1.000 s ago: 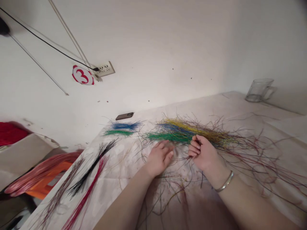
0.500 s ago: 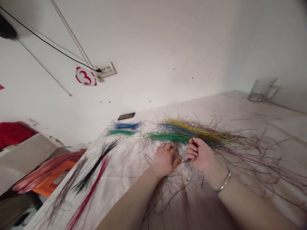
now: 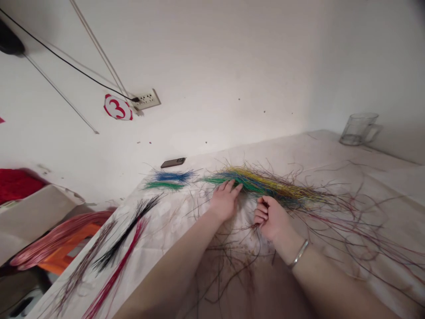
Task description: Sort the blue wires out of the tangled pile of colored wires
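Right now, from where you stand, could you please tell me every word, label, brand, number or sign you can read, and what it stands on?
"3": in red on the red-edged white sign, on the wall beside the power socket.
No other text is readable; any small marks on the phone or the socket are too small to make out.

Left forearm (image 3: 186, 254) bare as far as the view reaches, left hand (image 3: 226, 201) bare, right forearm (image 3: 332, 274) likewise uncovered, right hand (image 3: 269, 219) bare, narrow silver-coloured bangle (image 3: 300, 254) encircling the right wrist (image 3: 288, 243), its curved band shiny, with pale highlights.
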### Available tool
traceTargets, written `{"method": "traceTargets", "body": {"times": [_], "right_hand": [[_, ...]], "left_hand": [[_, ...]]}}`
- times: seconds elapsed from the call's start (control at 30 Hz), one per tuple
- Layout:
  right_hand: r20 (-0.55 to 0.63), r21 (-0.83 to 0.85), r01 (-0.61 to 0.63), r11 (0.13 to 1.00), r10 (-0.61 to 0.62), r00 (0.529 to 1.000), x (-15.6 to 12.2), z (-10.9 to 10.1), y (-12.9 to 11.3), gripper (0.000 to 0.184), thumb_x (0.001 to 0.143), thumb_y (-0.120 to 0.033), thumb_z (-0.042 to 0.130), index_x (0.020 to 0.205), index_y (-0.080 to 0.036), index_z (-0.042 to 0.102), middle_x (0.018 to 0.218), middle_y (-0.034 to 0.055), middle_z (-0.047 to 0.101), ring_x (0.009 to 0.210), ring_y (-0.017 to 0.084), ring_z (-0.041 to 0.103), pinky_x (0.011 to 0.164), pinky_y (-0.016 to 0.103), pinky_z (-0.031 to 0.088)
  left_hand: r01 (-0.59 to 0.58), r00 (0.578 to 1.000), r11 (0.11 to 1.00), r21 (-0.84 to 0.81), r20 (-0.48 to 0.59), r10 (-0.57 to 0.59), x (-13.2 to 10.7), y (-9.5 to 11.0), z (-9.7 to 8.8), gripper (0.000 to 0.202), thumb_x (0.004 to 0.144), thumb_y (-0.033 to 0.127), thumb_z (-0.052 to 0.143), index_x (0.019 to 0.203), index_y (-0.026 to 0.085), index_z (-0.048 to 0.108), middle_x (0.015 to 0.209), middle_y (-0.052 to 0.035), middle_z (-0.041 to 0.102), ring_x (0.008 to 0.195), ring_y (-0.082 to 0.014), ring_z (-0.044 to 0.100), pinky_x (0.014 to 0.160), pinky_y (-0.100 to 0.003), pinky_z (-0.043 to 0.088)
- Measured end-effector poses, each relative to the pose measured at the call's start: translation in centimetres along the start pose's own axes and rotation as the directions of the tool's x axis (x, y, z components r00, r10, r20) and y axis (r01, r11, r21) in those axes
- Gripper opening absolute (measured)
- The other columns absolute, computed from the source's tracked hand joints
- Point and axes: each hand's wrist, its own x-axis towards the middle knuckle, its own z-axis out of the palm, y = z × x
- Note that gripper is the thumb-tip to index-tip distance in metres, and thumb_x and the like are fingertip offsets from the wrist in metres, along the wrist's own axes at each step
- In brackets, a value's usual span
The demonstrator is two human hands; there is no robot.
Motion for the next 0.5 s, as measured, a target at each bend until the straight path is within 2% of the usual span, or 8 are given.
{"method": "traceTargets", "body": {"times": [0.13,0.2,0.27,0.4,0.5], "right_hand": [[-0.009,0.002,-0.006,1.0,0.006,1.0,0.2,-0.1,0.2,0.013,0.071,-0.019,0.051,0.061,-0.019,0.042,0.038,-0.0114,0.024,0.031,0.004,0.019,0.033,0.017,0.015],[-0.016,-0.003,-0.009,1.0,0.009,1.0,0.2,-0.1,0.4,0.014,0.071,-0.019,0.051,0.061,-0.019,0.043,0.039,-0.0113,0.024,0.031,0.004,0.019,0.033,0.017,0.015],[-0.022,-0.012,-0.009,1.0,0.009,1.0,0.2,-0.1,0.4,0.014,0.071,-0.02,0.052,0.061,-0.019,0.042,0.039,-0.0112,0.024,0.031,0.004,0.019,0.033,0.017,0.014],[-0.031,-0.029,-0.004,1.0,0.003,1.0,0.1,0.1,0.5,0.014,0.071,-0.021,0.052,0.062,-0.019,0.042,0.039,-0.0116,0.023,0.031,0.004,0.019,0.033,0.017,0.014],[-0.041,-0.038,0.003,0.999,-0.004,0.999,0.1,0.2,0.5,0.014,0.071,-0.021,0.052,0.062,-0.02,0.042,0.039,-0.0116,0.023,0.031,0.004,0.019,0.033,0.017,0.014]], "left_hand": [[0.06,0.998,0.998,0.022,0.03,-0.06,2.6,-1.5,0.6,0.07,0.079,0.038,0.059,0.143,0.023,0.033,0.148,-0.0092,0.033,0.135,-0.0302,0.027,0.107,-0.046,0.028],[0.079,0.996,0.997,0.023,0.05,-0.08,3.7,-2.0,0.8,0.073,0.077,0.046,0.06,0.142,0.022,0.035,0.147,-0.0093,0.036,0.135,-0.0305,0.027,0.107,-0.046,0.027],[0.105,0.992,0.994,0.023,0.07,-0.107,4.6,-2.4,0.9,0.071,0.077,0.05,0.058,0.139,0.022,0.04,0.142,-0.0102,0.043,0.131,-0.0307,0.034,0.105,-0.046,0.03],[0.153,0.982,0.988,0.017,0.111,-0.154,5.6,-2.5,0.7,0.054,0.079,0.045,0.057,0.127,0.021,0.054,0.121,-0.0125,0.059,0.114,-0.0302,0.051,0.096,-0.043,0.039],[0.145,0.979,0.989,-0.01,0.147,-0.142,5.7,-2.5,0.2,0.041,0.079,0.035,0.057,0.117,0.022,0.061,0.11,-0.0107,0.064,0.105,-0.0279,0.056,0.091,-0.039,0.042]]}}
